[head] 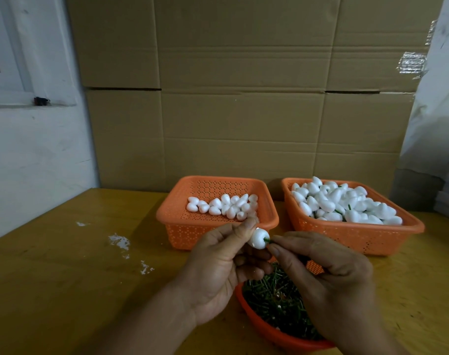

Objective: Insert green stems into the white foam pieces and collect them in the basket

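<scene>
Foam piece [258, 238], white and rounded, sits just below the middle of the frame, pinched between the thumb and fingertips of the left hand [219, 267]. A short green stem [268, 241] pokes out of its right side, and the right hand [328, 275] pinches that stem between thumb and forefinger, right up against the foam. Both hands are held above the bench [64, 278], their fingers curled.

Directly beneath the hands, at the lower centre, an orange tray [249, 310] is heaped with loose green stems [274, 298]; the right hand covers much of it.

Behind the hands, in the middle of the frame, stands an orange perforated basket [177, 221] with a shallow layer of plain white foam pieces [226, 206] gathered toward its right and rear part. Just to its right, a second orange basket [359, 234] is piled high with foam pieces [341, 203], green stems showing between some of them.

On the yellow bench at the lower left lie a few white crumbs and flakes [119, 242]. Large brown cardboard boxes [243, 98] fill the upper part of the frame behind the baskets. A white wall with a window frame [26, 73] is at the upper left, and clear plastic sheeting [438, 111] hangs at the right edge.
</scene>
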Demonstrator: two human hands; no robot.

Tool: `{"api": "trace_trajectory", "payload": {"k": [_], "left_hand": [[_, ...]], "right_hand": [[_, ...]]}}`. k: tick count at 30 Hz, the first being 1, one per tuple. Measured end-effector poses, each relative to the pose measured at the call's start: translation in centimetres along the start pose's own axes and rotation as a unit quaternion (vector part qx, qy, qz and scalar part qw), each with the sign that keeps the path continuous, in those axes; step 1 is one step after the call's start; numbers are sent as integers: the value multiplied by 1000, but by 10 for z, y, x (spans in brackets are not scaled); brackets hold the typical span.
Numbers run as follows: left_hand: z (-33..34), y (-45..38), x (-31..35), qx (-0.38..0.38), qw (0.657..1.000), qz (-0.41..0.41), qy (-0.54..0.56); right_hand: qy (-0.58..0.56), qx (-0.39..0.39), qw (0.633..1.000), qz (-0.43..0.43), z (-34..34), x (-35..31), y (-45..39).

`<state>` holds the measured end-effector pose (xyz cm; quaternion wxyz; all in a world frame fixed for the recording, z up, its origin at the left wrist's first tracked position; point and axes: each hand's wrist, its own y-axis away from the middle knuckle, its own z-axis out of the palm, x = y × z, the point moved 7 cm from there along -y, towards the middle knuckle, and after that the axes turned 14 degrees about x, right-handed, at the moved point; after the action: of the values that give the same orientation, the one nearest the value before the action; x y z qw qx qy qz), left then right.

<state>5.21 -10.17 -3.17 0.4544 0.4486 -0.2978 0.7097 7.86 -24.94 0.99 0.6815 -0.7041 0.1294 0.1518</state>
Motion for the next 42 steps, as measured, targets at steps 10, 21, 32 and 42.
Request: {"api": "trace_trajectory", "payload": {"k": [10, 21, 32, 42], "left_hand": [[1, 0, 2, -4, 999, 40, 6], [-2, 3, 15, 39, 978, 198, -53], [1, 4, 11, -9, 976, 202, -83], [5, 11, 18, -16, 940, 286, -183]], "right_hand": [[19, -4, 1000, -1, 0, -3, 0], [36, -27, 997, 67, 3, 7, 5], [0, -26, 993, 112, 4, 11, 7], [-41, -18, 985, 169, 7, 18, 13]]}}
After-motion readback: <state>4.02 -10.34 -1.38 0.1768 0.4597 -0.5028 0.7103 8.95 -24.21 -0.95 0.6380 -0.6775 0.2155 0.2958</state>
